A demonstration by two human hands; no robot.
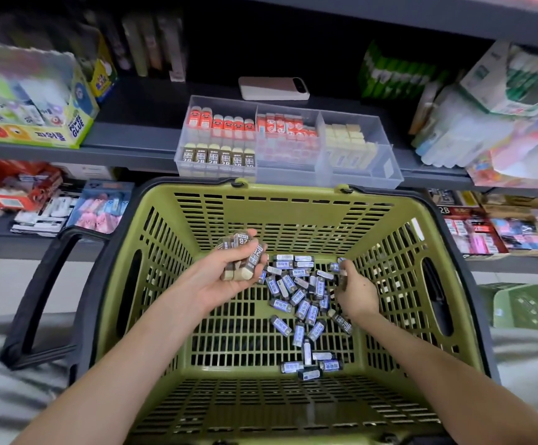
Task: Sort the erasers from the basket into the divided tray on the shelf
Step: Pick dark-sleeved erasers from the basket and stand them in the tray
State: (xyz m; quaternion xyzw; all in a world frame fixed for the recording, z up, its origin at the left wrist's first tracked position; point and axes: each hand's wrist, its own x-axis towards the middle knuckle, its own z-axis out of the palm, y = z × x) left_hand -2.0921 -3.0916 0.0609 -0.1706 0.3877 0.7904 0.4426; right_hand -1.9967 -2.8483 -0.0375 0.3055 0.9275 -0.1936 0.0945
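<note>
A green slotted basket sits below the shelf. On its floor lie several black erasers with blue-and-white labels. My left hand is palm up over the basket and holds several brown 2B erasers in its curled fingers. My right hand reaches down into the pile and pinches a dark eraser. The clear divided tray stands on the shelf just above the basket. It holds red erasers, brown 2B erasers at the front left, and cream erasers at the right.
A white phone lies on the shelf behind the tray. A Power Glue box stands at the left and stationery packs at the right. The lower shelf holds more packs. The basket's black handle hangs at the left.
</note>
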